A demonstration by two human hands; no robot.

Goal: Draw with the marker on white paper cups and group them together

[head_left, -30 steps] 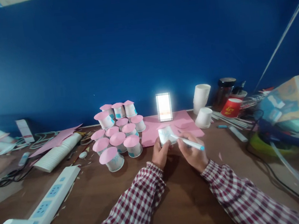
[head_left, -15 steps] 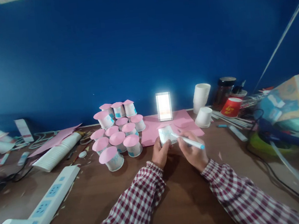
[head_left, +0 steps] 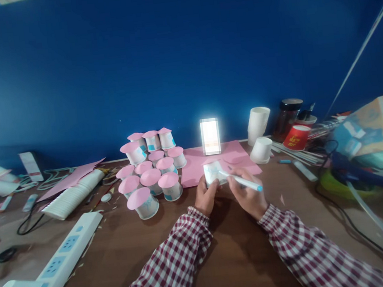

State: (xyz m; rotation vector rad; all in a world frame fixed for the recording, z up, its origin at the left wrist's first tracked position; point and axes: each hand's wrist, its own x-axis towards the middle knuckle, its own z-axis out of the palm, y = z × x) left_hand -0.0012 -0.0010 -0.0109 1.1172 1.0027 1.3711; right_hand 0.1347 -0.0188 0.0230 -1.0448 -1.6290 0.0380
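In front of me a white paper cup (head_left: pixel 212 172) with faint blue marks on its side is gripped by my left hand (head_left: pixel 205 197). My right hand (head_left: pixel 247 194) is closed round a white marker (head_left: pixel 246 182) with a blue end, its tip at or very near the cup's side. Beneath and behind them lies a pink paper sheet (head_left: pixel 189 164). Several white cups with pink cone tops (head_left: pixel 139 198) and blue drawing stand grouped to the left of my hands.
A power strip (head_left: pixel 58 264), a lying stack of paper cups (head_left: pixel 73 196) and pink paper occupy the left. Rightward stand a tall cup stack (head_left: pixel 258 124), a white cup (head_left: pixel 261 150), a red cup (head_left: pixel 296 137) and a marker cap (head_left: pixel 284 161). A blue wall (head_left: pixel 182 61) closes the back.
At the far left edge, a blurred hand has shifted down, and black-handled scissors there have moved lower. My hands, the cup and the marker look almost unmoved.
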